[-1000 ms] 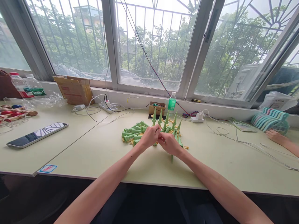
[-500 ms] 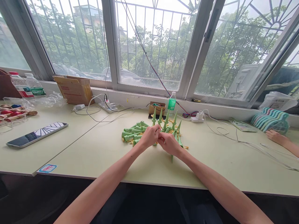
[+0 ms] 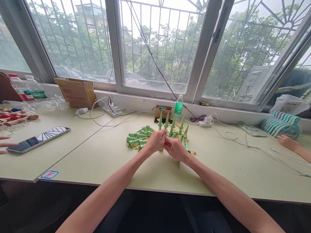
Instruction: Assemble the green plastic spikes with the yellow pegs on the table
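Note:
My left hand (image 3: 155, 141) and my right hand (image 3: 177, 147) meet over the table, fingers closed and touching each other. From under my right hand the tip of a green plastic spike (image 3: 179, 165) points down towards me. What lies between the fingertips is small and mostly hidden. Just behind my hands several green plastic spikes (image 3: 173, 124) stand upright with yellow parts at their bases. Left of my left hand is a heap of green plastic tubes (image 3: 136, 141). Small yellow pieces (image 3: 193, 152) lie by the spikes on the right.
A phone (image 3: 40, 139) lies on the left, with another person's fingers (image 3: 7, 144) at its near end. At the far right another person's hand (image 3: 288, 142) touches turquoise hangers (image 3: 282, 124). A bottle (image 3: 178, 105), a cardboard box (image 3: 75, 93) and white cables (image 3: 233, 137) line the back.
Another person's fingers have come in from the left edge beside the phone. My own hands have hardly moved.

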The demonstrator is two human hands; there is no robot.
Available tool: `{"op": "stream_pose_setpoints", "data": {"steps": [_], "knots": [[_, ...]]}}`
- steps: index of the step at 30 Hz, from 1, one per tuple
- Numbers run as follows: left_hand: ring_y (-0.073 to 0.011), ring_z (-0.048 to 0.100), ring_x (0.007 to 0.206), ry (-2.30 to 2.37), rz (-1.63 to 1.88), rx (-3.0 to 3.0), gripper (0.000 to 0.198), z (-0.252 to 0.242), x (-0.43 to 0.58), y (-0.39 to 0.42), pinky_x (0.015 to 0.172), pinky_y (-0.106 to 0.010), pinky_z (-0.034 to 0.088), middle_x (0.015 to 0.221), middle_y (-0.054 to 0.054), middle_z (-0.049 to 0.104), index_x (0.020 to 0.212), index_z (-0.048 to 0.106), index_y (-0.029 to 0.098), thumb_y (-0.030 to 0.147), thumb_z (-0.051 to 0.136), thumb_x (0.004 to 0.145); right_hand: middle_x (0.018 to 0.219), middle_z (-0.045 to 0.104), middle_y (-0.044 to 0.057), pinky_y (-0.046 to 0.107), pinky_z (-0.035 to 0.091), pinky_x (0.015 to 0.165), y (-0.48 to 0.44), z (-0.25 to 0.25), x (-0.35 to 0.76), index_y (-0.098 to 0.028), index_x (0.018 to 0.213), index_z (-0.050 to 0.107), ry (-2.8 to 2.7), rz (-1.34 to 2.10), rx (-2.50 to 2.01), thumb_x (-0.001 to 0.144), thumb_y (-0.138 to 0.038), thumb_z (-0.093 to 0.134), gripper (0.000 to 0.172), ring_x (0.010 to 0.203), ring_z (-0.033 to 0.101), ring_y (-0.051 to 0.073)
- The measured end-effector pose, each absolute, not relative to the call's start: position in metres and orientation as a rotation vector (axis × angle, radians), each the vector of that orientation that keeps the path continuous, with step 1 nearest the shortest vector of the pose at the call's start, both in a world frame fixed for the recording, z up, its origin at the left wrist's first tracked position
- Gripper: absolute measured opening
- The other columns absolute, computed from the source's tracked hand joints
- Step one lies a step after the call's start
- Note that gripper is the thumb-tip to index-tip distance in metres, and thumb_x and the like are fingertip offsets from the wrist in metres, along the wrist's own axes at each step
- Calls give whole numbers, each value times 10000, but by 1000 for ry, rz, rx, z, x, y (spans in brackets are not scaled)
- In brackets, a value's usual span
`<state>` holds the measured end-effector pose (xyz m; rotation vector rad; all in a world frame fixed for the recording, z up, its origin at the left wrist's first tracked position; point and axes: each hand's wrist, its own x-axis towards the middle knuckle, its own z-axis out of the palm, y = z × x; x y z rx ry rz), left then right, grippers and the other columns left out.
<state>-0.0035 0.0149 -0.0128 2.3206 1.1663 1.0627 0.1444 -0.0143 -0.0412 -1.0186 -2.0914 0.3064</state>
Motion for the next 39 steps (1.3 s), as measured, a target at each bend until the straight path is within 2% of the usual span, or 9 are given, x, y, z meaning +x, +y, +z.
{"op": "stream_pose_setpoints", "data": {"steps": [39], "knots": [[-123, 444, 497, 1171, 1028, 2343, 255, -12, -6, 15, 520, -229, 342, 564, 15, 529, 839, 570, 184, 319, 366, 914, 679, 600, -1, 222, 369, 566, -17, -41, 142, -173, 762, 546, -2094, 377, -1015, 865, -164, 486, 120, 568, 482, 102]]}}
